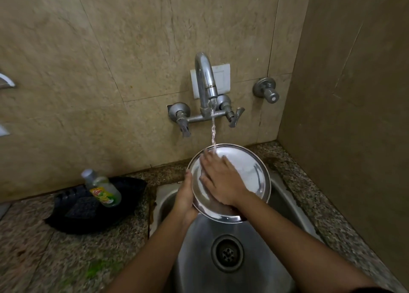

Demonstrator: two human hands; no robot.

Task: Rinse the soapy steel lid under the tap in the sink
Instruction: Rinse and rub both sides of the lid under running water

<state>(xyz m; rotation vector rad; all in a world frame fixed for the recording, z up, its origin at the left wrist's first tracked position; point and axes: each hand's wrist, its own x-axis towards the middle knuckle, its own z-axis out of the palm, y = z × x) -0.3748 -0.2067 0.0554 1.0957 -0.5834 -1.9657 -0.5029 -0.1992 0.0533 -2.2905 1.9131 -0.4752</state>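
A round steel lid (247, 173) is held tilted over the steel sink (285, 206), its face towards me. Water runs from the wall tap (204, 80) onto the lid's upper left part. My left hand (184, 200) grips the lid's left rim from below. Spread flat on the lid's face is my right hand (218, 178), its fingers lying under the stream. White suds show on the lid around the fingers. A thin handle shows on the lid's right side.
A dish-soap bottle (101, 187) lies in a black tray (95, 213) on the granite counter (44, 259) to the left of the sink. The drain (226, 254) sits below the lid. A second valve (266, 90) sticks out of the tiled wall at right.
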